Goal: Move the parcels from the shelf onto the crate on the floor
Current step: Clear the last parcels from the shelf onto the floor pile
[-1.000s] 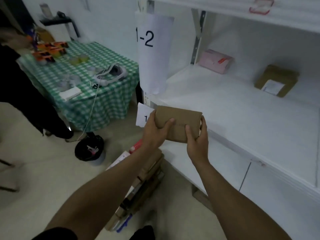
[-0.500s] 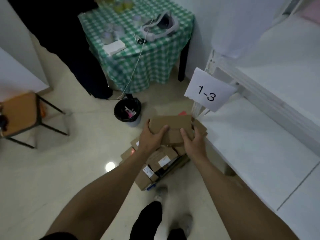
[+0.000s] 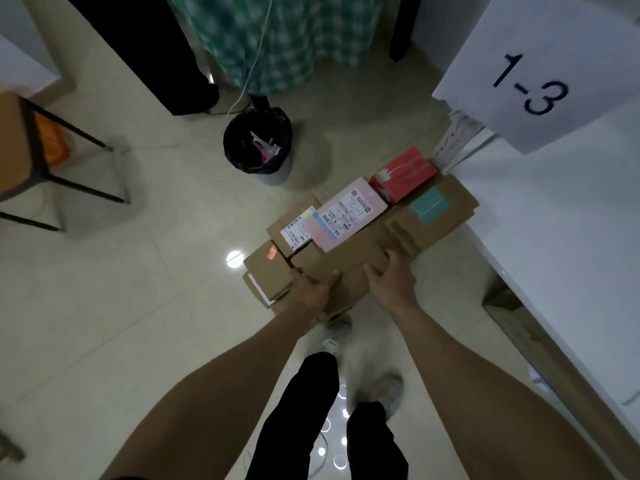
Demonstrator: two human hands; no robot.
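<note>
**Parcel Brought Down to the Floor Pile, a Hand at Each End**

Far to the left of the grip stood a stool [image 3: 31,150]. Nearer, up and to the left, was a black-lined bin [image 3: 258,143]. Both were well apart from the work.

Just left of the grip sat a small brown box [image 3: 268,268], right beside the person's left hand [image 3: 310,289]. That hand gripped the left end of a plain brown parcel [image 3: 343,259], with the thumb lying on top. The right hand [image 3: 393,280] was curled round the other end in much the same way, so the parcel was carried level between the two holds. I judged this was so it could be set down flat rather than dropped. The parcel was low against the near side of the pile; whether it already rested there I could not tell.

Beyond the grip lay a pink parcel [image 3: 349,214] and a red box [image 3: 403,174]. To the right of the grip was a larger brown box with a teal label [image 3: 433,209]. These were packed edge to edge, seemingly to save room, and the crate was hidden beneath them.

Further right ran the white shelf [image 3: 554,237], close enough for a short carry. A sign reading 1-3 [image 3: 533,84] hung above it.
</note>
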